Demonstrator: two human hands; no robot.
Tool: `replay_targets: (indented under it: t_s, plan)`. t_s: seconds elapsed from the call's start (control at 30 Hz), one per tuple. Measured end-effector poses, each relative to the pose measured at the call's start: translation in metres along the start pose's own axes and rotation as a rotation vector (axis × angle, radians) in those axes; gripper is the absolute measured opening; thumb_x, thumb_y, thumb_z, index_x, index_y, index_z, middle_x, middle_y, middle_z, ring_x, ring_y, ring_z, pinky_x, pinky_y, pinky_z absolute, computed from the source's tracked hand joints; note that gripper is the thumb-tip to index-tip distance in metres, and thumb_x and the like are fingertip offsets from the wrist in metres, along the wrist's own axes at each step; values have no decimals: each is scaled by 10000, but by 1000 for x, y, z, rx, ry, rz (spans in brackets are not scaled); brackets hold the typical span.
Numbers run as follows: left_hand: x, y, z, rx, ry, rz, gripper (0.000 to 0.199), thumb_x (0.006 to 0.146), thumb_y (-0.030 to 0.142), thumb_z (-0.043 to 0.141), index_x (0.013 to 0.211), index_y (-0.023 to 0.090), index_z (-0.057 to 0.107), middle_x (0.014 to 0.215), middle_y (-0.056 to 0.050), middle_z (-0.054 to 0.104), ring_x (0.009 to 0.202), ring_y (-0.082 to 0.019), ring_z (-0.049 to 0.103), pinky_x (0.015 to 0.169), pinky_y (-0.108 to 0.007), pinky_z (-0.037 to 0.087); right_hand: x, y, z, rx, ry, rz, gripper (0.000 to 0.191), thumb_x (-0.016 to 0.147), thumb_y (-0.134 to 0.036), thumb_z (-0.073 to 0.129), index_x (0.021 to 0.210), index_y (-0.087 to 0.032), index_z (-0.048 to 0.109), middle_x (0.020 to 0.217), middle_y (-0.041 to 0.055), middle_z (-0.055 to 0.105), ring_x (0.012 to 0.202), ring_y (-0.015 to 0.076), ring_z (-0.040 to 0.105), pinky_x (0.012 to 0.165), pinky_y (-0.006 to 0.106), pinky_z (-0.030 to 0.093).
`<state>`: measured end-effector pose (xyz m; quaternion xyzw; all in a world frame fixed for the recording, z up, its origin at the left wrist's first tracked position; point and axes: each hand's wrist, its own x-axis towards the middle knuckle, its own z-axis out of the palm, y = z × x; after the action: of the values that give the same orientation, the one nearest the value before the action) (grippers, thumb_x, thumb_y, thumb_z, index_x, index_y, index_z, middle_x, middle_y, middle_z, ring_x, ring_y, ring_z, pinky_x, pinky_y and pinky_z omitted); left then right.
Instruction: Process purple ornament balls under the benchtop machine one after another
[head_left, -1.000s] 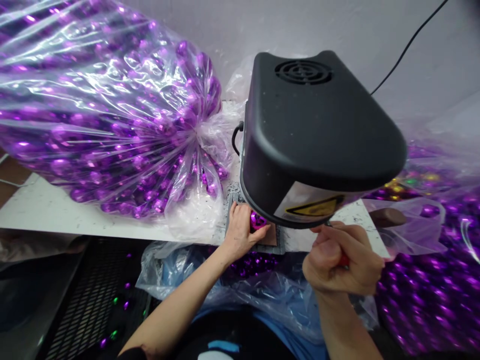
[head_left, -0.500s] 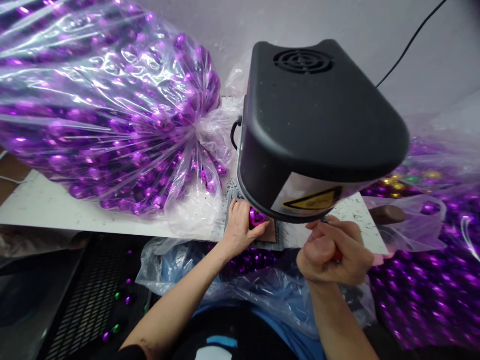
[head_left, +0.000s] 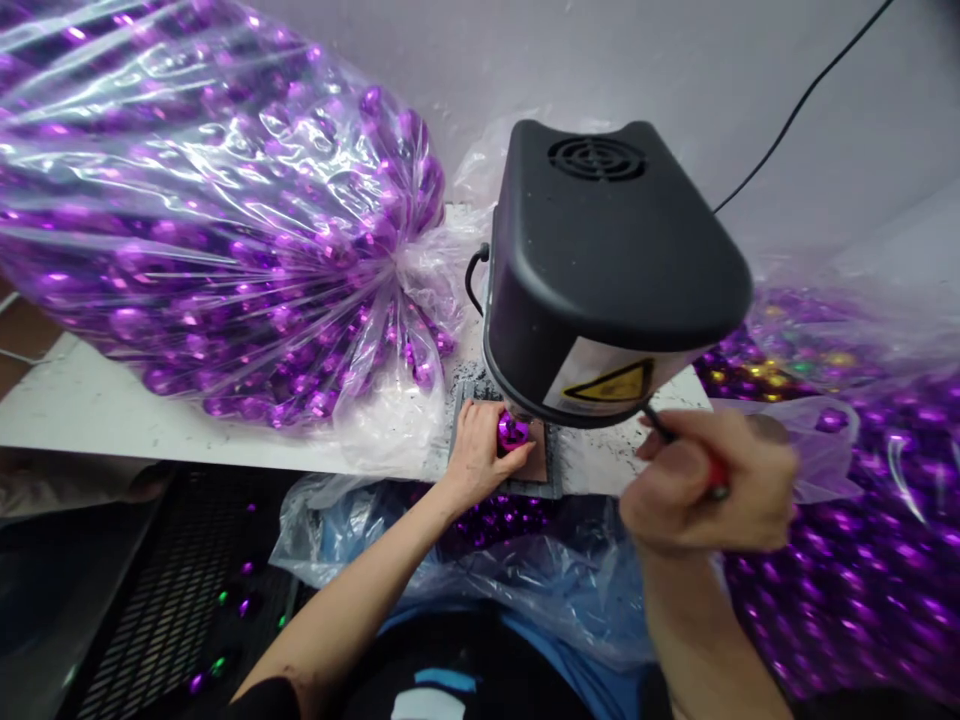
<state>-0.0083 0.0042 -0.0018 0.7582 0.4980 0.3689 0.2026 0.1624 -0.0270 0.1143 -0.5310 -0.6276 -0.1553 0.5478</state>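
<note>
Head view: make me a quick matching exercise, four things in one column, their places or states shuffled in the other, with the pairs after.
1. Left hand
2. Right hand
3. Yellow warning triangle
4. Large clear bag

A. Full of shiny purple balls, on the left part of the white table
B. Closed around a lever with a red grip
C. On the front of the black machine head
D. Holding a small purple ball

Pairs: 1-D, 2-B, 3-C, 4-A
</note>
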Motion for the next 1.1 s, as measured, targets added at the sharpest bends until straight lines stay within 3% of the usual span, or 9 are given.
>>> replay_targets:
  t_s: [0.07,0.23,0.33,0.43,0.63,0.7,0.8,0.97,1.1]
  plan:
    - [3,1,0,-12,6,11,373,829,351,676,1132,184,536,1038,-77,632,1027,-256,576,1059,-495,369,39,-5,0,-44,130,-90,176,880,-272,504,874,-129,607,748,3,523,701,10,463,672,169,363]
    - [-9,12,-15,-77,64,33,374,869,357,649,1172,190,508,1084,-81,615,1031,-237,575,1013,-462,415,104,-3,18,100,-36,166,367,884,-396,493,685,-88,501,587,-35,353,581,-21,291,581,166,237]
    - [-50,13,-33,-112,64,43,488,876,366,642,1289,196,444,1154,-101,595,1073,-234,567,952,-404,469,108,2,21,140,-81,224,305,838,-348,530,678,-91,491,591,-39,343,591,-22,289,583,173,226]
    - [-105,-1,-40,-84,-189,103,587,847,405,675,1345,217,430,1241,-114,580,1135,-253,566,981,-402,476,105,4,23,155,-71,221,297,824,-351,524,676,-97,486,582,-38,330,581,-19,280,569,184,209]
    - [-150,-41,-27,-38,-374,-297,764,813,434,701,1451,203,350,1388,-153,500,1287,-314,516,1035,-466,469,107,5,30,156,1,218,251,780,-321,503,652,-106,480,540,-34,324,546,-7,280,542,183,196]
    - [-140,-34,-37,-32,-428,-325,772,760,428,748,1422,202,421,1402,-160,505,1293,-349,513,1034,-489,463,107,8,31,160,16,208,239,763,-312,511,644,-106,483,534,-32,326,535,-4,281,532,187,197]
    - [-107,-12,-71,-79,-540,-236,286,850,352,646,1100,216,672,1025,-85,708,956,-278,679,858,-407,530,106,12,32,169,28,189,262,761,-333,529,641,-106,476,538,-29,325,535,-3,286,535,196,208]
    - [-14,-23,-121,-34,67,-279,259,968,265,435,1036,210,679,973,-57,720,907,-191,656,841,-322,490,106,12,30,112,-2,224,269,766,-344,529,661,-101,483,557,-26,352,555,-5,295,552,199,205]
    - [44,-63,-115,269,-7,-512,240,933,258,491,995,175,707,1014,-111,731,963,-236,659,861,-344,470,107,10,28,82,-25,247,267,774,-350,526,684,-101,492,582,-26,377,574,-6,309,569,197,223]
